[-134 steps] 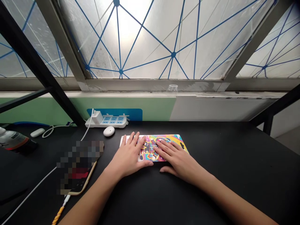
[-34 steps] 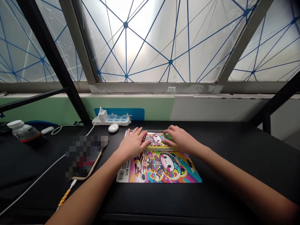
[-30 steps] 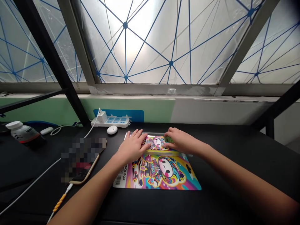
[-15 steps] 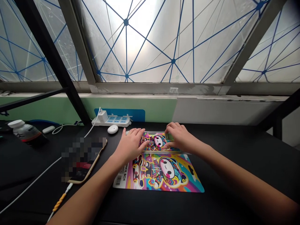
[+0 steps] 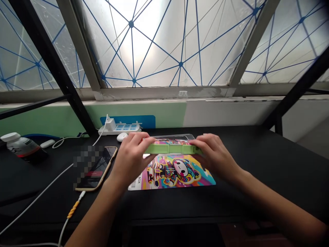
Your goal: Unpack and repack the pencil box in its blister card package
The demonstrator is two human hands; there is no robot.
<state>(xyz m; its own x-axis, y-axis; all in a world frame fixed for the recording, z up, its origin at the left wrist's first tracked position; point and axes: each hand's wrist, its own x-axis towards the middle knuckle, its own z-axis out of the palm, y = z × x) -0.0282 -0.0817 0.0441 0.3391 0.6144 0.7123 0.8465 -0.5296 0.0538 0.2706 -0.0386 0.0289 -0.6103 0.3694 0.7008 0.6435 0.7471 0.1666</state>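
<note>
lifted since half a second ago, the pencil box [image 5: 180, 149] has tipped from picture-side-up to show its light green long side. it now lies between the two hands: the left hand [image 5: 131, 151] grasps its left end, thumb low and fingers over the top, and the right hand [image 5: 218, 156] grasps the other end, fingers bent around the corner. whether the box contains anything cannot be told. just beyond it, between the hands, the rim of a clear plastic shell [image 5: 190, 136] shows; its inside is mostly hidden. below the box, nearer the wrists, lies a colourful printed card [image 5: 180, 176]. left of the left hand are a phone [image 5: 96, 175] and, well apart, a white-capped bottle [image 5: 22, 147], contents unclear.
</note>
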